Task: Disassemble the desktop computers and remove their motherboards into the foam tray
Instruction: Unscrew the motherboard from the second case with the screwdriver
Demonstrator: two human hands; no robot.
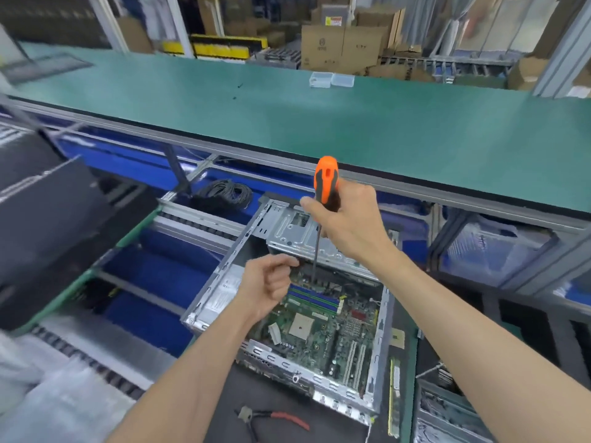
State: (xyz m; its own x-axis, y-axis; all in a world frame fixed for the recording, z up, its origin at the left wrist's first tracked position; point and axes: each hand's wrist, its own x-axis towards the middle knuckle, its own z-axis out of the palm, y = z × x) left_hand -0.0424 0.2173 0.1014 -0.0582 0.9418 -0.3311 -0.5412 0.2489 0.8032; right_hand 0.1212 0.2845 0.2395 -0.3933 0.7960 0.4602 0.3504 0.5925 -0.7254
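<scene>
- One green table [319, 116] runs across the scene beyond the computer case, with two clear plastic boxes [332, 79] side by side on its far part.
- One open computer case [220, 282] lies in front of you, below the table's near edge, its long axis running from you toward the table and leaning a little to the left.
- One motherboard [323, 330] lies flat inside the case, filling its near half; its blue memory slots sit at the end farther from you.
- Your two hands are both over the case. Your right hand [348, 225] grips one screwdriver [326, 180] by its orange-and-black handle; the tool stands almost upright, tip down at the far end of the board.
- Your left hand [265, 282] hovers just left of the shaft with fingers curled and fingertips pinched together; you cannot tell whether it holds anything.
- One pair of red-handled pliers [275, 417] lies just outside the case's near wall.
</scene>
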